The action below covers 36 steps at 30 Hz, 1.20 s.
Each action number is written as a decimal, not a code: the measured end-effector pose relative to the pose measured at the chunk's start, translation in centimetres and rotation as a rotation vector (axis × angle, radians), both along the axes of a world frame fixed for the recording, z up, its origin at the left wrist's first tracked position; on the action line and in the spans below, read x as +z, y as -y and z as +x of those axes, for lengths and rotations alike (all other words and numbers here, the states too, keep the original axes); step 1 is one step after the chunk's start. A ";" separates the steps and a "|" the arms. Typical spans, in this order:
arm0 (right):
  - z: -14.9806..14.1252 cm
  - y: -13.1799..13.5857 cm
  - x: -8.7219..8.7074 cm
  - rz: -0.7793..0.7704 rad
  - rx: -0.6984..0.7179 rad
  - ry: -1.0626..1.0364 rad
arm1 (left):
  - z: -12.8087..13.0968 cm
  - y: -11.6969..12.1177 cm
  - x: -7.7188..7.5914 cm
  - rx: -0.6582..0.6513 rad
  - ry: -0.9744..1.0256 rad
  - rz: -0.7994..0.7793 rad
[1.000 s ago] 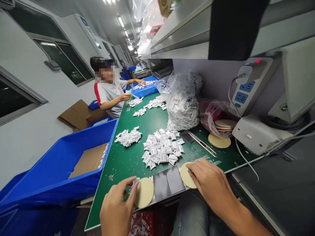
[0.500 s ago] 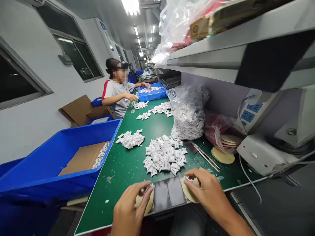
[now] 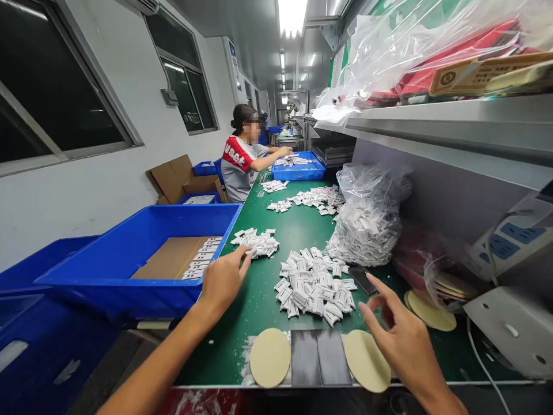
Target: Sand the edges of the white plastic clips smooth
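Workbench mat: I read green, flecked with white, at my 6 o'clock.
Plastic crate: bright blue, at my 8 o'clock.
Cardboard liner: plain brown, inside that blue.
Paper packets: white, at 12 o'clock.
Round pads: pale cream, at 6 o'clock.
Rectangular sheets: dark grey, between the cream.
Co-worker's T-shirt: grey, with a red chest panel lettered white, at 11 o'clock.
Shelf packaging: red under clear plastic, at 1 o'clock.
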State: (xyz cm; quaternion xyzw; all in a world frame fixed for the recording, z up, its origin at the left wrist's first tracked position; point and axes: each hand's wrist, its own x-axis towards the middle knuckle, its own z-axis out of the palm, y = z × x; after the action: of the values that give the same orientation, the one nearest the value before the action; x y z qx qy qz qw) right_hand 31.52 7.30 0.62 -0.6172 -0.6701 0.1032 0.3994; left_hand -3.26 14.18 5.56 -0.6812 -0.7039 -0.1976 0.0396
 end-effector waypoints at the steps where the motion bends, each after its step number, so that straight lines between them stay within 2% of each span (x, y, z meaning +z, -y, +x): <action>1: 0.4 0.3 -0.8 0.000 -0.053 -0.085 | -0.7 -1.7 0.4 -0.030 -0.002 -0.021; 5: 1.0 0.4 -3.1 0.017 -0.218 -0.415 | -1.0 -10.1 1.2 -0.137 -0.025 -0.146; 8: 0.8 0.3 -3.4 0.022 -0.277 -0.372 | 0.6 -15.8 0.3 -0.162 -0.066 -0.254; 11: 0.6 0.3 -3.1 -0.030 -0.230 -0.246 | 2.4 -19.5 -1.3 -0.150 -0.118 -0.347; 14: 0.7 0.3 -3.0 -0.023 -0.207 -0.214 | 2.7 -21.4 -2.4 -0.096 -0.153 -0.355; 16: 0.8 0.3 -3.2 0.017 -0.216 -0.193 | 1.5 -22.2 -2.2 -0.048 -0.162 -0.308; 19: 1.0 0.2 -3.5 0.059 -0.207 -0.170 | -1.7 -22.6 -1.0 0.007 -0.171 -0.250; 22: 1.1 0.2 -3.8 0.084 -0.180 -0.162 | -4.9 -22.4 0.0 -0.026 -0.193 -0.305; 24: 1.3 0.2 -4.1 0.098 -0.175 -0.161 | -6.1 -22.0 0.0 -0.073 -0.217 -0.380; 30: 1.5 -0.3 -4.8 0.039 -0.148 -0.185 | -6.3 -20.8 -1.1 -0.111 -0.221 -0.491; 36: 1.3 -0.3 -4.0 0.000 -0.109 -0.256 | -5.2 -19.1 -0.4 -0.083 -0.102 -0.453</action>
State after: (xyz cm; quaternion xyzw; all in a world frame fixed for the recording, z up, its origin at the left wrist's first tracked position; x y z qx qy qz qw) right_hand 32.77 7.60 -3.35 -0.6343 -0.5792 0.1594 0.4866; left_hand -8.43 33.26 5.12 -0.7103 -0.6986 -0.0014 -0.0867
